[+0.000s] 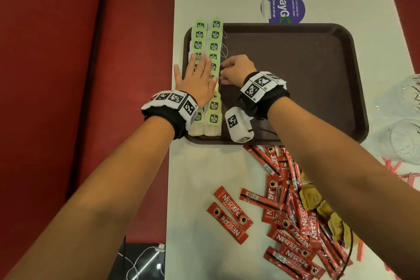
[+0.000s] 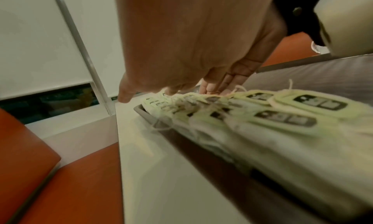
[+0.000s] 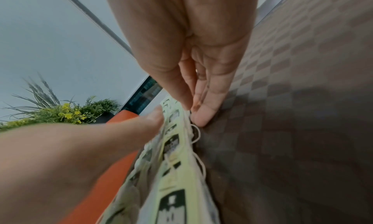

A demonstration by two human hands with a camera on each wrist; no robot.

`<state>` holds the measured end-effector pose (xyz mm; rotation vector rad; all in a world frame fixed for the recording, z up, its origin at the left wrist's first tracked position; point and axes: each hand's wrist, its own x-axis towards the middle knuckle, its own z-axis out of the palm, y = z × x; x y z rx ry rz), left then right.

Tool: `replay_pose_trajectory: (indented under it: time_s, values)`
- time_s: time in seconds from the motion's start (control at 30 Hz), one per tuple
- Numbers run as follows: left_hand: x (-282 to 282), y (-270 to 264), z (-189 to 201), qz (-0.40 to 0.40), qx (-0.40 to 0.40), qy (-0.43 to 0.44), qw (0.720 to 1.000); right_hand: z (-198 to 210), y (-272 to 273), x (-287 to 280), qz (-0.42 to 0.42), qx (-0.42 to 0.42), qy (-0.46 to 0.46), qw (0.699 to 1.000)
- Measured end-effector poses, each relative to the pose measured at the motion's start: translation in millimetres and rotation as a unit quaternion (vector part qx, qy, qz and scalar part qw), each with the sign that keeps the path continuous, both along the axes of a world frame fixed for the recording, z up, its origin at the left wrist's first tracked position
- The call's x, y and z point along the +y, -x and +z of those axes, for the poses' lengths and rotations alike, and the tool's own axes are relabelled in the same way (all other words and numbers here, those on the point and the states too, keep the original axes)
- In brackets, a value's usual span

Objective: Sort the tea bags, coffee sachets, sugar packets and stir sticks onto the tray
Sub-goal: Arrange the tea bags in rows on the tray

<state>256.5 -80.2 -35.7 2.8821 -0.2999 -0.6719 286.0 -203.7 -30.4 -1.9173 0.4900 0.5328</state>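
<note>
L hand [image 1: 197,77]: flat, fingers straight, pressing tea bags [image 1: 214,46] at tray [image 1: 318,75] left edge.
R hand [image 1: 236,70]: fingers curled vs row's inner side; grip on a bag/string — can't tell.
Coffee sachets [image 1: 229,215]: on tabletop, near edge.
Tip: keep L pressing, nudge row straight w/ R, don't snag strings.

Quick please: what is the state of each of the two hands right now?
Left hand: open, lying flat on the tea bags.
Right hand: fingers straight together against the edge of the tea bag row; holds nothing visible.

"McCoy teas" on the tea bag tags [image 1: 213,46], "NESCAFE CLASSIC" on the red sachets [image 1: 229,203], "ClayGo" on the purple sticker [image 1: 284,6]
</note>
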Motion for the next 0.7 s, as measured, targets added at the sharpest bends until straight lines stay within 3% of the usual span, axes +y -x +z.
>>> replay_pose_trajectory:
  time_s: [0.1, 0.47, 0.7]
  values:
    - [-0.4, 3.7, -8.2, 0.008, 0.013, -0.002, 1.0, -1.3, -2.6, 2.4, 0.028, -0.008, 0.008, 1.0]
    - [11.0, -7.4, -9.6, 0.037, -0.006, 0.029, 0.999, -7.3, -27.6, -9.1, -0.007, -0.012, 0.029, 0.999]
    - [11.9, -34.7, -7.4, 0.044, 0.007, 0.029, 0.999, -2.6, -58.1, -0.4, 0.013, 0.011, -0.007, 1.0]
